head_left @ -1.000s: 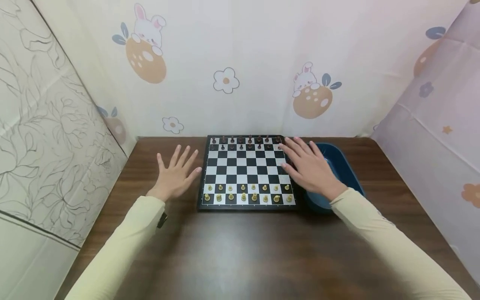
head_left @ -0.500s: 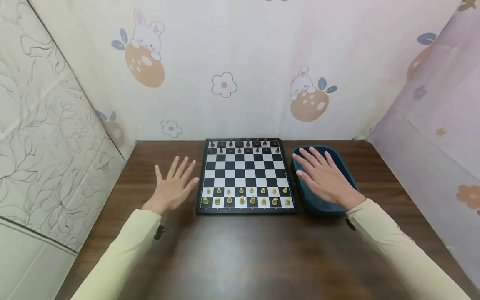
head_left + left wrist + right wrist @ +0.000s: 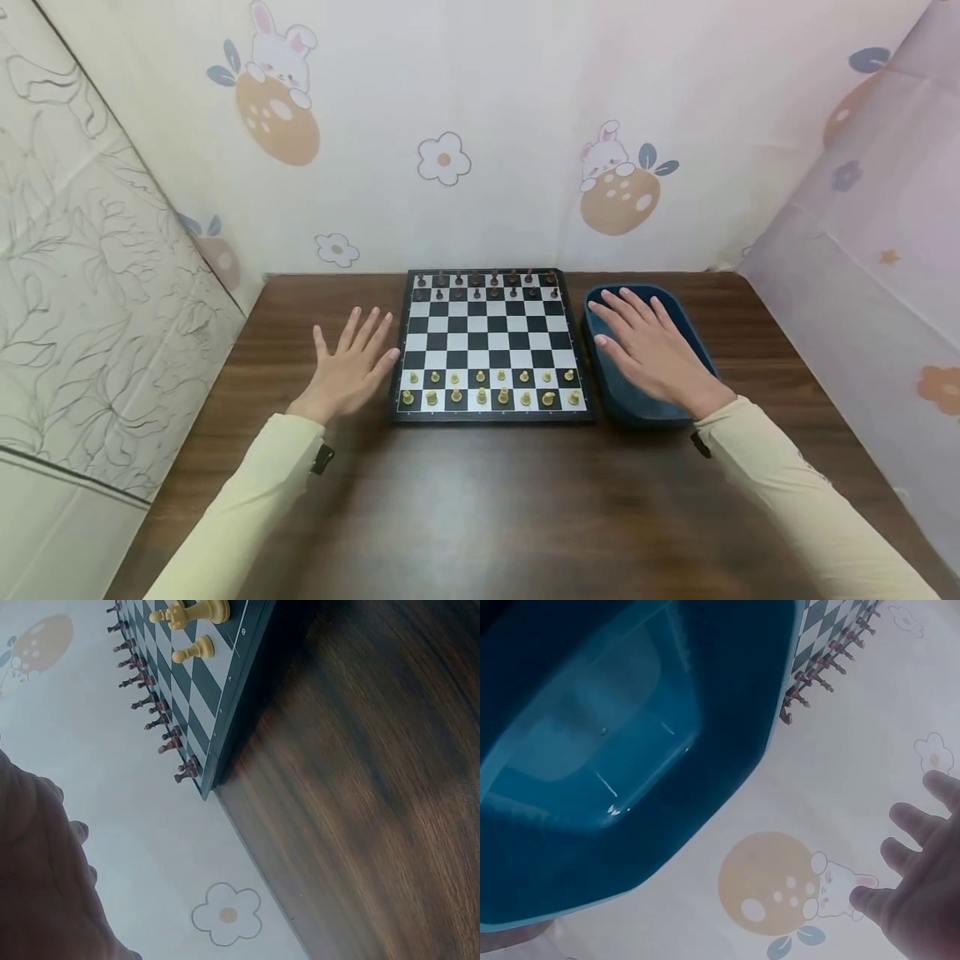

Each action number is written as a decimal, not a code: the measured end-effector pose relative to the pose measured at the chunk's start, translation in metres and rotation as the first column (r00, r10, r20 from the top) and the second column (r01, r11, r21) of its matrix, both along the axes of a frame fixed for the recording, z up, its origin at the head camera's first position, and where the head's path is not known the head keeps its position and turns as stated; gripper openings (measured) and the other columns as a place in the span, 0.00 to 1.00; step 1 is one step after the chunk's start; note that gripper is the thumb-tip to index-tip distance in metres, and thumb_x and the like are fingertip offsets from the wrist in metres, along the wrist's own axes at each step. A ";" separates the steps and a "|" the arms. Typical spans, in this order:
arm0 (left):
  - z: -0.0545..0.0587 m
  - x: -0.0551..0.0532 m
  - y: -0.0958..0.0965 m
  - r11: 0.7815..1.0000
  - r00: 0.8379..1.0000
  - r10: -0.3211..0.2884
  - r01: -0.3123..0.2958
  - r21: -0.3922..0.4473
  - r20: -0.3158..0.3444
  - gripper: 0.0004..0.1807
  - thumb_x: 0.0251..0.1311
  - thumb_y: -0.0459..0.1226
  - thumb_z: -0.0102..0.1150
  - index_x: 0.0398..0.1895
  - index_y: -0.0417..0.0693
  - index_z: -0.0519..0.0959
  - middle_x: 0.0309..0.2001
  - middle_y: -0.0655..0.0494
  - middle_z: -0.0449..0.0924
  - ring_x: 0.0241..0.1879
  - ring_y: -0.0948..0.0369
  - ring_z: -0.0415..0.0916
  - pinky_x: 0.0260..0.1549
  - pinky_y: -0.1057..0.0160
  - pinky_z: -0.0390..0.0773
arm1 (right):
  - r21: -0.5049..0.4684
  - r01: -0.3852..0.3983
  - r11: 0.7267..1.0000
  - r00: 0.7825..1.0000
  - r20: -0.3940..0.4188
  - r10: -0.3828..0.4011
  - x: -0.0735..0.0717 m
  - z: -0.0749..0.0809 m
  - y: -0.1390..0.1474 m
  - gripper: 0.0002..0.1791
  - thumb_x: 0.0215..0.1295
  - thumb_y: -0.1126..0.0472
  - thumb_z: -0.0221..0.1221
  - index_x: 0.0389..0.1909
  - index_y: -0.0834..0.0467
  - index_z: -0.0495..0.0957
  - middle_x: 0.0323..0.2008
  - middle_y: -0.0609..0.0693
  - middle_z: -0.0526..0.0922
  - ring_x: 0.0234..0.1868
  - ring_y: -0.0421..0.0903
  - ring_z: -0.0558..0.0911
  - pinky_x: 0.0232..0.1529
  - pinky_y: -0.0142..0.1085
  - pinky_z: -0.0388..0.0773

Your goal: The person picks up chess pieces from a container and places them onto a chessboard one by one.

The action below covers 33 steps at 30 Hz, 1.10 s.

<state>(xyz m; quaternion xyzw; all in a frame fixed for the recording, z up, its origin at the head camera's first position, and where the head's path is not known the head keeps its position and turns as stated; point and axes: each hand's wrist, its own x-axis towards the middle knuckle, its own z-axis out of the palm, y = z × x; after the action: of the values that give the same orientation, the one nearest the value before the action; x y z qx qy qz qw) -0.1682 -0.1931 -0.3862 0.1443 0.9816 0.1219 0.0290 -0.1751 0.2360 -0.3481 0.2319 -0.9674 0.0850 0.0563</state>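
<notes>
A black-and-white chessboard (image 3: 487, 342) lies on the brown wooden table, set with two rows of dark red chess pieces (image 3: 477, 293) at the far side and two rows of pale yellow chess pieces (image 3: 482, 396) at the near side. My left hand (image 3: 347, 367) is just left of the board, fingers straight and spread, holding nothing. Over the blue plastic bin (image 3: 630, 410) on the board's right, my right hand (image 3: 652, 354) is held flat with spread fingers, also holding nothing. In the right wrist view, the bin's inside (image 3: 600, 735) shows no contents.
The wooden table (image 3: 480, 500) extends in front of the board and to both sides. A pale curtain (image 3: 510, 100) with bunny and flower prints stands behind it. Patterned panels (image 3: 90, 250) close in the left side, and printed cloth (image 3: 885, 250) the right.
My right hand has moved right, from over the board's right edge to above the blue bin. The left hand has hardly moved, and the view has shifted slightly.
</notes>
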 end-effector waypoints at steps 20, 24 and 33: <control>-0.007 0.002 0.004 1.000 1.000 0.010 -0.010 0.023 0.022 0.37 0.72 0.58 0.24 0.77 0.51 0.41 0.76 0.51 0.33 0.73 0.50 0.23 0.56 0.37 0.11 | -0.013 0.028 1.000 0.999 0.023 -0.028 0.001 -0.003 0.002 0.32 0.74 0.44 0.42 0.71 0.59 0.59 0.72 0.61 0.55 0.73 0.59 0.47 0.70 0.56 0.36; -0.006 0.002 0.003 1.000 1.000 0.006 -0.007 0.018 0.013 0.37 0.72 0.59 0.22 0.77 0.50 0.41 0.76 0.51 0.33 0.73 0.49 0.24 0.57 0.35 0.13 | -0.020 0.027 0.999 0.999 0.021 -0.026 0.000 -0.003 0.003 0.32 0.74 0.44 0.43 0.71 0.59 0.60 0.71 0.61 0.55 0.73 0.58 0.47 0.70 0.57 0.36; -0.004 -0.002 0.003 1.000 1.000 0.001 -0.001 0.020 0.007 0.36 0.72 0.57 0.24 0.77 0.50 0.41 0.76 0.51 0.33 0.73 0.49 0.25 0.58 0.36 0.13 | -0.024 0.029 0.999 1.000 0.011 -0.028 -0.003 -0.002 0.003 0.32 0.74 0.45 0.44 0.70 0.59 0.60 0.71 0.62 0.56 0.72 0.60 0.48 0.70 0.57 0.36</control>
<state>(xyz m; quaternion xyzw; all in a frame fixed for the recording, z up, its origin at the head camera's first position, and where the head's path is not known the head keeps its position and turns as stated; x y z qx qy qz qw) -0.1700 -0.1896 -0.3900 0.1438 0.9802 0.1324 0.0309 -0.1786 0.2389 -0.3504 0.2168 -0.9698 0.0973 0.0550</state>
